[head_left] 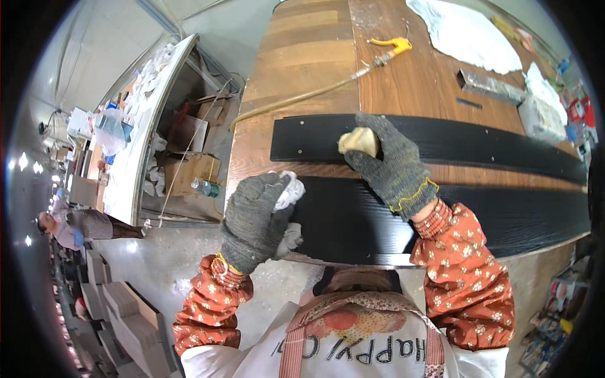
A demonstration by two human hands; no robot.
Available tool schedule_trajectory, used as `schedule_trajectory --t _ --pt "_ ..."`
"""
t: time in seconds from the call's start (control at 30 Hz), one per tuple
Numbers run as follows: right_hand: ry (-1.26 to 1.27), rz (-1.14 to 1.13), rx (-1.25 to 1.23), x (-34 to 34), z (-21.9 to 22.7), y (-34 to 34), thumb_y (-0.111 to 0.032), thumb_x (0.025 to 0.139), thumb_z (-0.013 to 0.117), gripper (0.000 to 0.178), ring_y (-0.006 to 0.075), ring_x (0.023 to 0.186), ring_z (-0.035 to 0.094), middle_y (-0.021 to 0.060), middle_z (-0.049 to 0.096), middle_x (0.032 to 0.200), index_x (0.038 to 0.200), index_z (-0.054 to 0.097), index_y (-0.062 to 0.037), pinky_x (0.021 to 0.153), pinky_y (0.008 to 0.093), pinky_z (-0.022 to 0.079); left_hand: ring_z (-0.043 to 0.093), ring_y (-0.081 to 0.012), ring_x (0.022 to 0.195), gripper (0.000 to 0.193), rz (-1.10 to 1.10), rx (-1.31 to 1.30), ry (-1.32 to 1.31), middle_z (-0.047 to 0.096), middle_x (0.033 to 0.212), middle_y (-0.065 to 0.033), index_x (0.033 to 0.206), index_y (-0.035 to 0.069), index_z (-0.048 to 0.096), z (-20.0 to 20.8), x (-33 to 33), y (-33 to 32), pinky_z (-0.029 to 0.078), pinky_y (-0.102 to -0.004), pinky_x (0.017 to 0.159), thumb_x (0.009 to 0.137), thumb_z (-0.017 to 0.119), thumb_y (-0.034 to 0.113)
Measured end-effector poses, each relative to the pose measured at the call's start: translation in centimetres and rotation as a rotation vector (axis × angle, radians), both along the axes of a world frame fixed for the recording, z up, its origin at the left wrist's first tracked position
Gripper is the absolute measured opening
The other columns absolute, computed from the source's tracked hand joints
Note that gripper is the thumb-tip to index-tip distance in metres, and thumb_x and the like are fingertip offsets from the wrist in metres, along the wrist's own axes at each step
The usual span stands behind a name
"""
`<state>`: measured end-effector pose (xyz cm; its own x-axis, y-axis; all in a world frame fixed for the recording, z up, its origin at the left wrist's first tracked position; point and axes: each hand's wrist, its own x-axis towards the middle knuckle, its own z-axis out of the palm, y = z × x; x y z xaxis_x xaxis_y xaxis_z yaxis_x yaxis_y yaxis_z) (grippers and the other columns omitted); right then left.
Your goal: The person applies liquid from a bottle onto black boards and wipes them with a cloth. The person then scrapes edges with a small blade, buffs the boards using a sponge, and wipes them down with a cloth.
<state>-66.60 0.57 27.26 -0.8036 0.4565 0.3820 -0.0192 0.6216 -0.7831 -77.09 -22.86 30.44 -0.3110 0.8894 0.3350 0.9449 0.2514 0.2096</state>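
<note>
Both my hands wear grey knitted gloves with yellow cuff edging. My left hand [252, 220] is closed around a crumpled white rag [290, 191] at the left end of the near black board [340, 220]. Some greyish cloth hangs below the same hand. In my right hand [397, 164] is a cream-coloured wad [358, 142], a soft cloth or sponge, gripped between thumb and fingers. It is over the left part of the far black board [454, 142]; whether it presses on the surface I cannot tell. The two long boards lie side by side on the wooden table [315, 69].
A yellow air blow gun [394, 45] lies on the table, its hose [302, 94] running off the left edge. A metal bar [488, 85], a wrapped white block [543, 116] and white sheeting [466, 34] sit at the far right. Left stands a littered white bench [142, 120]; beyond it, a person [88, 223].
</note>
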Motion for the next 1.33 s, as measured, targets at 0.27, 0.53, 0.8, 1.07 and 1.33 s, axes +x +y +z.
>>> schedule_trajectory --t 0.27,0.53,0.8,1.07,1.33 --pt "0.090 -0.077 0.089 -0.4 -1.5 0.0 -0.028 0.079 0.074 0.050 0.0312 0.093 0.066 0.0182 0.065 0.101 0.118 0.057 -0.0023 0.080 0.0385 0.054 0.057 -0.0349 0.089 0.035 0.052 -0.273 0.115 0.058 0.102 -0.0186 0.112 0.004 0.061 1.4 1.7 -1.7 0.047 -0.0438 0.078 0.079 0.064 0.014" --pt "0.086 -0.109 0.053 -0.7 -2.0 -1.0 -0.030 0.079 0.073 0.049 0.0312 0.088 0.067 0.0165 0.066 0.099 0.117 0.056 -0.0040 0.077 0.0385 0.055 0.057 -0.0337 0.087 0.036 0.015 -0.251 0.105 0.059 0.094 -0.0156 0.113 0.005 0.062 0.5 3.3 -4.1 0.046 -0.0434 0.077 0.080 0.063 0.016" --pt "0.171 -0.143 0.064 -0.1 -2.2 0.5 -0.031 0.079 0.074 0.050 0.0305 0.088 0.067 0.0163 0.066 0.099 0.117 0.056 -0.0045 0.077 0.0386 0.055 0.057 -0.0328 0.087 0.033 -0.005 -0.354 0.107 0.058 0.093 -0.0158 0.114 0.005 0.062 2.0 1.8 -0.5 0.046 -0.0438 0.078 0.084 0.061 0.018" --pt "0.173 -0.082 0.013 -0.6 -1.8 -0.2 -0.028 0.077 0.076 0.046 0.0301 0.089 0.067 0.0152 0.066 0.098 0.113 0.059 -0.0040 0.079 0.0376 0.055 0.056 -0.0340 0.084 0.028 0.039 -0.258 0.044 0.057 0.091 -0.0162 0.107 0.002 0.063 1.8 0.4 -1.1 0.046 -0.0428 0.073 0.085 0.061 0.019" --pt "0.210 -0.066 0.179 -0.6 -1.9 0.4 -0.036 0.076 0.076 0.053 0.0267 0.107 0.062 0.0155 0.064 0.111 0.120 0.057 -0.0133 0.094 0.0379 0.048 0.054 -0.0245 0.119 0.058 0.125 -0.297 -0.180 0.056 0.130 -0.0147 0.141 0.008 0.038 -2.6 -1.5 -5.9 0.034 -0.0383 0.109 0.089 0.061 0.017"
